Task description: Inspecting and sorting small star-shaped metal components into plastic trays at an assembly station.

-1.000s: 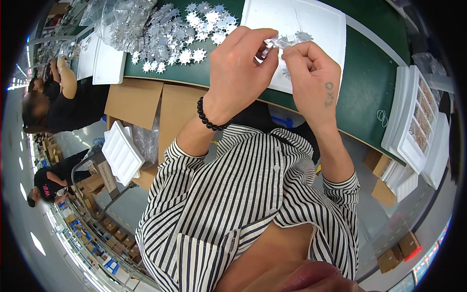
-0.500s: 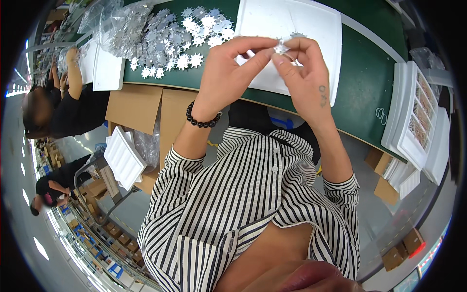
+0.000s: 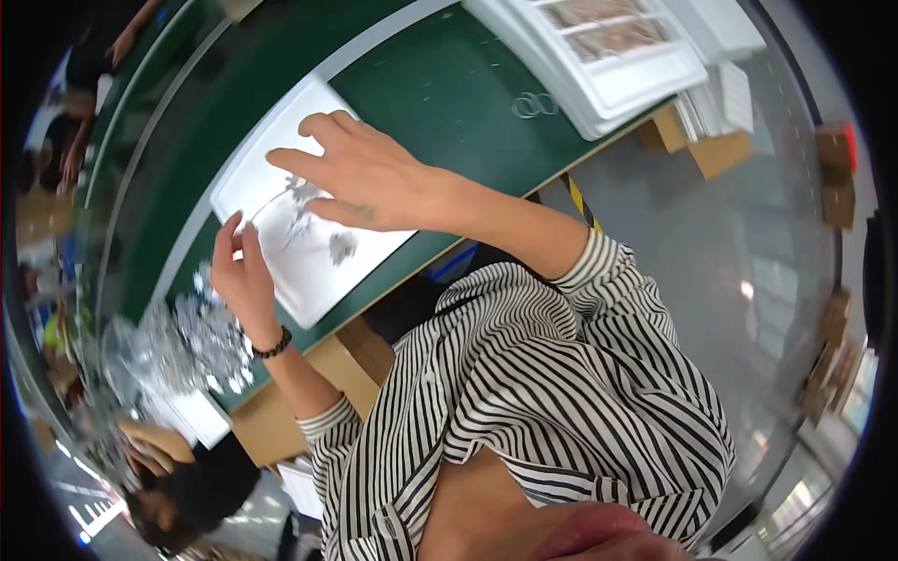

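Observation:
My left hand [image 3: 245, 280] is at the left edge of a white tray [image 3: 313, 304], its fingers slightly apart. Their tips are close to a thin dark cord [image 3: 268, 207]; whether they touch it I cannot tell. Above the tray my right hand [image 3: 365, 173] is spread, thumb and fingers wide apart, with nothing in it. Below its fingers, silvery star-shaped pieces [image 3: 299, 192] lie by the cord. Another silvery piece [image 3: 342, 248] rests nearer me on the tray. Blur hides how the cord and pieces join.
A heap of silvery star pieces [image 3: 192, 341] with clear plastic bags lies left on the green table [image 3: 440, 89]. White trays [image 3: 617, 70] with filled compartments are at the far right, near clear rings [image 3: 533, 105]. A cardboard box [image 3: 271, 421] stands below the table edge. Co-workers are at left.
The view has swung to the right. My hands were together, pinching a silvery star piece; now they are apart over the tray, and the right hand has spread open.

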Demonstrator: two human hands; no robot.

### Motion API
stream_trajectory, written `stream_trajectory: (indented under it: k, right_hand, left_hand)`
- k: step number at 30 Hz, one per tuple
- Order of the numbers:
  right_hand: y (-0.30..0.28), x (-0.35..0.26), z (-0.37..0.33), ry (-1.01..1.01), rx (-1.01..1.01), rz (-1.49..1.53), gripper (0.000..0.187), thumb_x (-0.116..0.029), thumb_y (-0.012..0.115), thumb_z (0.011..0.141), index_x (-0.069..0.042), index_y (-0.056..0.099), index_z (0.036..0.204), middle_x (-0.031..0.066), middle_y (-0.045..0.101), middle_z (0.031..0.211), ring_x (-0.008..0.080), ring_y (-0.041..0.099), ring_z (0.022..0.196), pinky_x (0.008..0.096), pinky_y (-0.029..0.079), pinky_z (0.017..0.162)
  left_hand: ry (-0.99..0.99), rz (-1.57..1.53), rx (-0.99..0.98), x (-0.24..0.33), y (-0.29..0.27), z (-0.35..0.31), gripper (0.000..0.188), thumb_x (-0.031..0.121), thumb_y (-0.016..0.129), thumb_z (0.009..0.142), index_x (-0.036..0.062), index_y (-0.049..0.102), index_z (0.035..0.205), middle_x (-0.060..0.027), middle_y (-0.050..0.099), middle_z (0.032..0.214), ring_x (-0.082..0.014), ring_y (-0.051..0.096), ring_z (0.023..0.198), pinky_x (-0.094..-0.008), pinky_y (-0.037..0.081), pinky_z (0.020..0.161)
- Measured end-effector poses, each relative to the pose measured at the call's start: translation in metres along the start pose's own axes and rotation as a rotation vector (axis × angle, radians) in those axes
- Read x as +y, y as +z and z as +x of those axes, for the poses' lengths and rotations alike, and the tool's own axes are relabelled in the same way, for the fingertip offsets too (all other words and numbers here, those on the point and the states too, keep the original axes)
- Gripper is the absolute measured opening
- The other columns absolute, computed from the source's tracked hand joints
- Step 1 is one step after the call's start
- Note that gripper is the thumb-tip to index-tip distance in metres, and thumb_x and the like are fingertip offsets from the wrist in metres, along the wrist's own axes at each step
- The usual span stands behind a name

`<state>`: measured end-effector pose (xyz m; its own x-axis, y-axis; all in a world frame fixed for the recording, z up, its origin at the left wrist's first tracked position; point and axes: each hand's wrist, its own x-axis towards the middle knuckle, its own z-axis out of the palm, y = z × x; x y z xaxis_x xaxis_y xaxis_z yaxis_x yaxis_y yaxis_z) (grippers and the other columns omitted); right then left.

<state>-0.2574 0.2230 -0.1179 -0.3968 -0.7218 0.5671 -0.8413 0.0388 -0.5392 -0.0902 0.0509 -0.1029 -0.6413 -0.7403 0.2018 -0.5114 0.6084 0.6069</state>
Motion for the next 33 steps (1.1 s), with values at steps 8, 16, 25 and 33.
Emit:
stream_trajectory:
  k: [8,16,25,33]
  right_hand:
    - [-0.276,0.084,-0.107,0.5,0.254,-0.577,0.019,-0.018,0.071,0.091,-0.001,0.074,0.1,0.0059,0.072,0.091,0.018,0.06,0.076,0.0289,0.049,0.071]
    - [-0.315,0.163,-0.143,0.6,-0.064,-0.755,0.027,-0.026,0.069,0.089,0.001,0.071,0.089,0.0109,0.067,0.082,0.0265,0.056,0.088,0.0356,0.048,0.074]
    - [-0.301,0.166,-0.131,0.665,-0.187,-0.802,0.023,-0.023,0.066,0.09,0.0,0.069,0.091,0.0079,0.068,0.083,0.024,0.058,0.082,0.0325,0.049,0.074]
    - [-0.245,0.068,-0.122,0.457,0.312,-0.336,0.014,-0.01,0.075,0.081,-0.006,0.07,0.093,0.003,0.069,0.082,0.015,0.057,0.066,0.0269,0.045,0.061]
  left_hand:
    - [0.097,-0.004,0.053,0.092,0.029,0.002,0.033,0.022,0.07,0.096,0.004,0.071,0.124,0.0,0.052,0.064,-0.0105,0.042,0.059,-0.0238,0.036,0.056]
    - [0.517,-0.127,-0.612,0.191,0.141,-0.022,0.028,0.018,0.071,0.089,-0.0024,0.073,0.109,-0.008,0.071,0.085,-0.0188,0.06,0.07,-0.0295,0.049,0.067]
    - [0.61,-0.283,-0.338,0.164,0.201,-0.09,0.019,0.005,0.07,0.083,0.0042,0.074,0.101,-0.0065,0.068,0.092,-0.0235,0.058,0.08,-0.0324,0.049,0.075]
    - [0.566,-0.398,-0.255,0.155,0.201,-0.098,0.02,0.0,0.069,0.081,0.0048,0.073,0.1,-0.0065,0.068,0.095,-0.0239,0.058,0.082,-0.032,0.049,0.076]
